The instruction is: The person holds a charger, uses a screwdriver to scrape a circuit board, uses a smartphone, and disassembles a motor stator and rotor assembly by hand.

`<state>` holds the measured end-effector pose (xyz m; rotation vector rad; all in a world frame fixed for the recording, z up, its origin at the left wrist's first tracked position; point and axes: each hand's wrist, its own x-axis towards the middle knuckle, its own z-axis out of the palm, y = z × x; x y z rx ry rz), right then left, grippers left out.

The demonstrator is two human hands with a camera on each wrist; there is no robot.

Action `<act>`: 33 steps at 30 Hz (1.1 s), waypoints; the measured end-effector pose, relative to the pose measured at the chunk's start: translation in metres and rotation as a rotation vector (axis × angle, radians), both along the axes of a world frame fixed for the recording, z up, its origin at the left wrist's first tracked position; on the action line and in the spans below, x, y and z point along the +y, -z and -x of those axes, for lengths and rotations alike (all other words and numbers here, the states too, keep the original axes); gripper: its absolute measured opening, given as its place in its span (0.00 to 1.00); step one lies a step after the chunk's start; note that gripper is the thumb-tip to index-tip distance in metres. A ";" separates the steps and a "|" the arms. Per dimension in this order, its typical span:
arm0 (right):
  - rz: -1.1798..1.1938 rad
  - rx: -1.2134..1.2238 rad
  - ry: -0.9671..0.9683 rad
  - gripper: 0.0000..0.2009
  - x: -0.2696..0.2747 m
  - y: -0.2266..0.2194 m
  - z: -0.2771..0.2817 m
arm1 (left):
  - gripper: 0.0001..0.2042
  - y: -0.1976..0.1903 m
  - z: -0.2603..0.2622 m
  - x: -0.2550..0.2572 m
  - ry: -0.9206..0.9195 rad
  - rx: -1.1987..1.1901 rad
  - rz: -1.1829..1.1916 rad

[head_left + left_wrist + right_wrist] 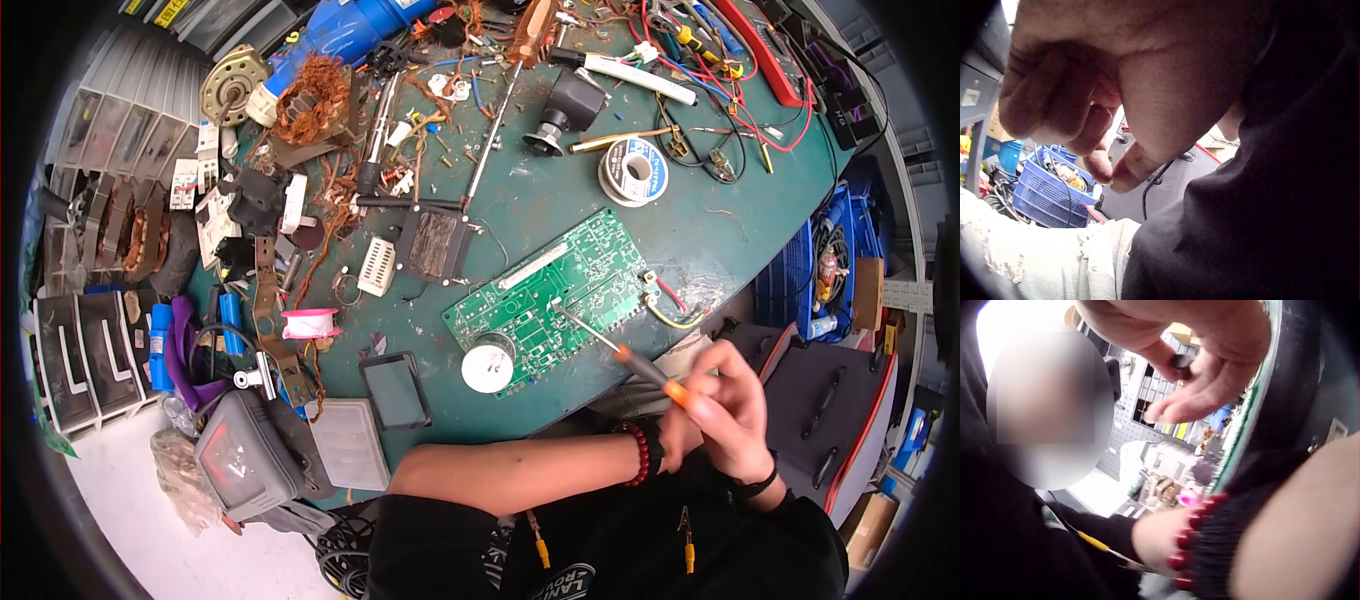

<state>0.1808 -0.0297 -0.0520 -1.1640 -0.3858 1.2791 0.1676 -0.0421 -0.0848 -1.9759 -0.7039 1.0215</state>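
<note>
My right hand grips a screwdriver with a black and orange handle. Its thin metal shaft points left, and the tip overlaps the green circuit board in the head view. From the right wrist, the dark end of the handle shows between thumb and fingers. My left hand, below a red bead bracelet, is partly behind the right hand. The left wrist view shows its fingers loosely curled, index and thumb tips close together, with nothing visible between them. A white-topped spool overlaps the board's lower left corner.
A blue-labelled spool stands behind the board. A black-framed screen and a clear plastic box lie left. Wires, pliers and motor parts crowd the far side. A blue basket stands beyond the right table edge.
</note>
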 end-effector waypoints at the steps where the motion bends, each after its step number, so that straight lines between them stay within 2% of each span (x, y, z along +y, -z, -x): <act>1: -0.173 0.142 -0.013 0.10 -0.003 -0.006 -0.003 | 0.07 0.000 0.001 -0.002 -0.011 -0.008 0.014; 2: -0.261 0.166 -0.011 0.12 -0.007 -0.006 -0.006 | 0.06 0.000 0.001 -0.005 -0.017 -0.021 0.027; 4: -0.165 0.093 0.058 0.11 -0.004 -0.006 -0.001 | 0.05 -0.001 -0.001 -0.007 -0.030 -0.064 0.034; 6: 0.219 -0.201 -0.007 0.08 0.008 0.010 0.005 | 0.05 0.001 -0.003 -0.004 -0.051 -0.106 0.025; 7: 0.208 -0.204 -0.014 0.08 0.007 0.009 0.006 | 0.06 0.004 -0.003 -0.003 -0.066 -0.122 0.024; 10: -0.192 0.073 0.003 0.10 -0.007 0.000 0.007 | 0.09 0.011 0.000 -0.010 -0.101 -0.155 0.055; 11: -0.297 0.073 -0.004 0.11 -0.005 -0.005 0.006 | 0.10 0.012 0.003 -0.016 -0.100 -0.167 0.073; 12: -0.299 0.063 0.003 0.11 -0.003 -0.004 0.007 | 0.11 0.014 0.004 -0.019 -0.097 -0.188 0.082; 14: -0.035 -0.077 0.044 0.11 0.004 0.008 0.009 | 0.14 0.019 0.006 -0.020 -0.107 -0.230 0.088; 15: 0.137 -0.145 0.004 0.11 0.007 0.016 0.008 | 0.13 0.029 0.013 -0.015 -0.087 -0.271 0.144; 16: 0.156 -0.144 0.005 0.11 0.005 0.020 0.008 | 0.13 0.038 0.008 -0.029 -0.069 -0.308 0.202; 18: -0.015 -0.210 0.026 0.13 -0.002 0.003 0.011 | 0.13 0.055 0.002 -0.038 -0.036 -0.380 0.330; 20: -0.363 -0.363 0.151 0.17 -0.006 0.006 0.012 | 0.12 0.065 0.001 -0.043 0.003 -0.460 0.476; 22: -0.335 -0.553 0.196 0.16 -0.001 0.009 0.009 | 0.12 0.075 -0.005 -0.041 0.035 -0.584 0.586; 23: -0.097 -0.385 0.232 0.15 0.008 0.007 0.018 | 0.12 0.081 0.007 -0.028 0.051 -0.644 0.638; 24: 0.118 -0.323 0.051 0.14 0.010 0.013 0.011 | 0.12 0.089 0.015 -0.042 0.067 -0.703 0.691; 25: 0.181 -0.306 0.043 0.14 0.008 0.011 0.010 | 0.12 0.096 0.024 -0.033 0.082 -0.757 0.749; 26: 0.249 -0.286 0.039 0.14 0.002 0.009 0.013 | 0.12 0.102 0.005 -0.046 0.099 -0.808 0.811; 28: -0.170 -0.483 0.139 0.15 -0.012 0.004 0.014 | 0.11 0.113 0.005 -0.048 0.138 -0.913 0.943; 29: -0.360 -0.511 0.258 0.16 -0.007 0.003 0.022 | 0.11 0.118 0.008 -0.043 0.166 -0.966 1.013; 30: -0.492 -0.550 0.259 0.16 0.000 0.003 0.025 | 0.11 0.124 0.006 -0.046 0.203 -1.019 1.074; 32: -0.078 -0.980 0.002 0.16 0.004 -0.008 0.022 | 0.11 0.137 0.006 -0.043 0.285 -1.119 1.177; 33: -0.036 -0.657 0.060 0.16 0.005 0.014 0.027 | 0.12 0.145 0.019 -0.050 0.322 -1.165 1.226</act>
